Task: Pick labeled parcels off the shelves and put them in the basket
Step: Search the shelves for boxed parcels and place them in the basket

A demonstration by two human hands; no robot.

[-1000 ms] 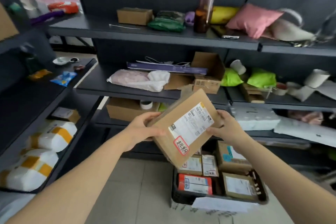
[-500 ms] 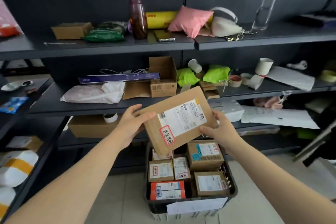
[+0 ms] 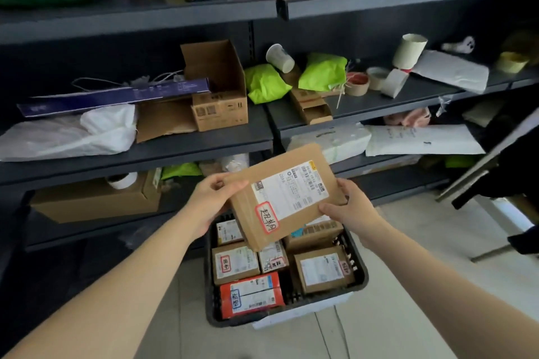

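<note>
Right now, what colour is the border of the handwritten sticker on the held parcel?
Red, around a white sticker on the parcel; best in head view.

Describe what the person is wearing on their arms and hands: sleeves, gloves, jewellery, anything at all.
Nothing worn is visible. The left hand and right hand have no gloves, and no rings show on the fingers in view. The left forearm and right forearm are uncovered right to the picture's edge: no sleeve, cuff, watch, bracelet or wristband.

Matt brown cardboard parcel [image 3: 284, 197] with a smooth white paper label; black plastic lattice basket [image 3: 360, 280]; dark matt metal shelves [image 3: 145, 151]; pale, smooth tiled floor [image 3: 408, 242].
</note>
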